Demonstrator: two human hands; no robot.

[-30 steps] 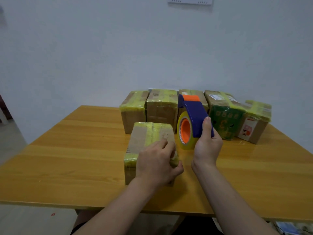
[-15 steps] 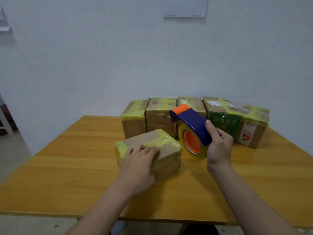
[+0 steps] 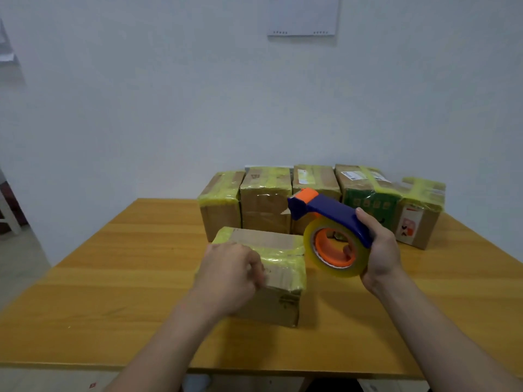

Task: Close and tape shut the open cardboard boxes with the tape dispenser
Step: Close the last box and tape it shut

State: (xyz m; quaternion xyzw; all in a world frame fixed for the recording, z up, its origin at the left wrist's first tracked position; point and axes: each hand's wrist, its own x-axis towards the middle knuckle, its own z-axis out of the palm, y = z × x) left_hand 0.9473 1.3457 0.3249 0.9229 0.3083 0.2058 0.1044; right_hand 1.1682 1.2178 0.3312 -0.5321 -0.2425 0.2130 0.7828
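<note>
A closed cardboard box (image 3: 278, 281) wrapped with yellowish tape lies in the middle of the wooden table (image 3: 113, 292). My left hand (image 3: 229, 274) rests on its top near the left end, fingers curled over the taped surface. To the right of the box, my right hand (image 3: 380, 250) grips the blue handle of the tape dispenser (image 3: 331, 230), held in the air with its orange hub and clear roll facing me. The dispenser's orange-tipped head points left, above the box's far right corner.
Several taped boxes stand in a row at the table's far edge against the white wall: brown ones (image 3: 266, 202), a green-printed one (image 3: 368, 205), and one with a label (image 3: 418, 222) at the right. The floor shows left of the table.
My left hand has turned the box so it now lies nearly square to me. My right hand has tilted the dispenser flatter and lower, beside the box's right end.
</note>
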